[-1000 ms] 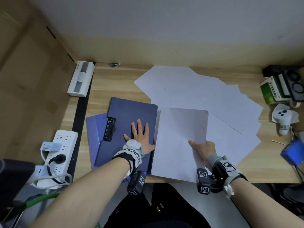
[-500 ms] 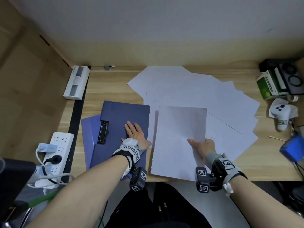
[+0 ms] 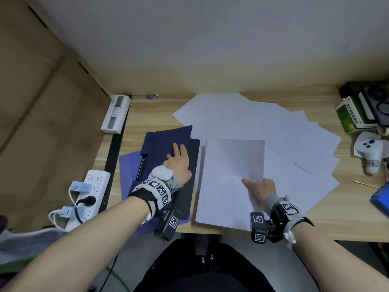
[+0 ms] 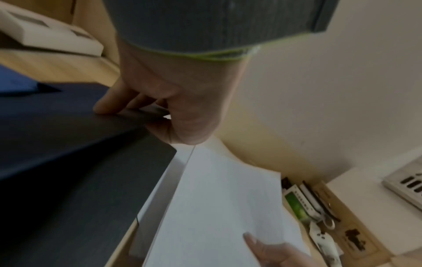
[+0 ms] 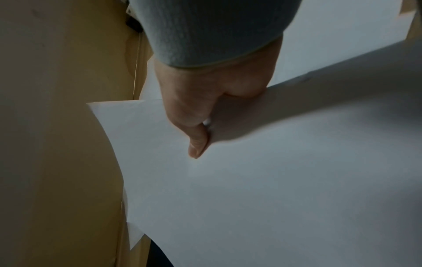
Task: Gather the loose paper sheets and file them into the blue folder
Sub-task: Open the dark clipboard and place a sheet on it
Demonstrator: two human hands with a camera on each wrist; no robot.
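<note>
The blue folder (image 3: pixel 134 171) lies at the left of the wooden desk (image 3: pixel 147 114), a black clip along its spine. My left hand (image 3: pixel 179 161) pinches the free edge of the dark cover (image 3: pixel 168 140) and holds it raised off the folder; in the left wrist view the fingers (image 4: pixel 107 104) lie on top and the thumb sits under the cover (image 4: pixel 68 144). My right hand (image 3: pixel 259 186) grips a white sheet stack (image 3: pixel 231 175) by its right edge, thumb on top (image 5: pixel 196 142), just right of the folder. Several loose sheets (image 3: pixel 273 127) lie fanned behind it.
A white power strip (image 3: pixel 88 190) with plugs sits left of the desk, and a white box (image 3: pixel 115 113) at the back left. At the right stand a green box (image 3: pixel 353 116), a white controller (image 3: pixel 370 152) and a blue object (image 3: pixel 381 199).
My left hand, flat on the shut folder before, now grips the cover's edge and has lifted it up and leftward. The right hand and its sheets have hardly moved.
</note>
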